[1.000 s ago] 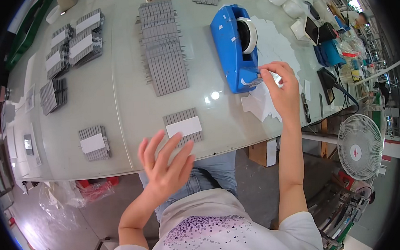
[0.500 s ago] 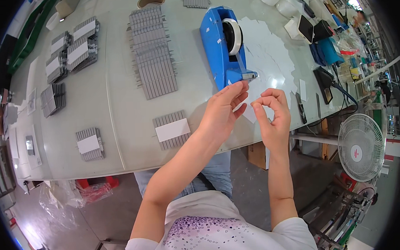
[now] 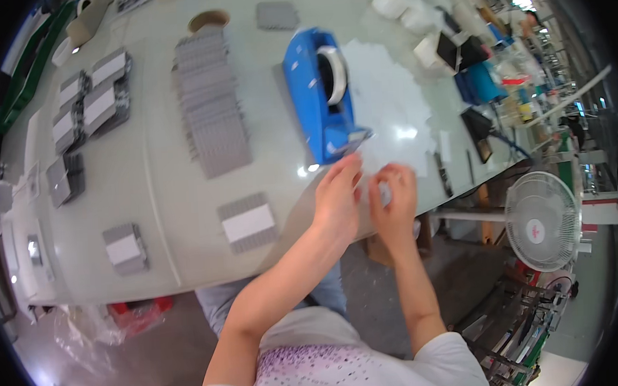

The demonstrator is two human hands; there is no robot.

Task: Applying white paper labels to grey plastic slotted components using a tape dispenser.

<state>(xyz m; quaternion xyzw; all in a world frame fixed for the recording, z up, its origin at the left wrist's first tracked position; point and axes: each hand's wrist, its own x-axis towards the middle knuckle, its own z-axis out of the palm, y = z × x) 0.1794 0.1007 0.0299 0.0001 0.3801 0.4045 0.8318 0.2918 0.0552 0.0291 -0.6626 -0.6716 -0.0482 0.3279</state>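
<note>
A blue tape dispenser (image 3: 309, 98) with a roll of pale tape (image 3: 335, 75) stands on the table in front of me. Just below its cutting end is my left hand (image 3: 337, 197), its fingers drawn together; what they pinch, if anything, is too small to make out. Beside it on the right, my right hand (image 3: 396, 206) is curled with thumb and fingertips close together, slightly blurred, and its contents cannot be told. To the left of my hands lies a grey ribbed bundle with a white label (image 3: 248, 223).
Grey ribbed pieces (image 3: 214, 121) lie in a long overlapping row. Several labelled grey bundles (image 3: 100, 107) are grouped at the left, another bundle (image 3: 124, 249) nearer. A brown tape ring (image 3: 208, 21) lies at the back. White sheeting (image 3: 388, 98) lies right of the dispenser; a fan (image 3: 543, 220) stands beyond the table edge.
The view has shifted, so the table items sit lower and further left. My hands have come closer together, the right one moving and blurred, its fingers more curled.
</note>
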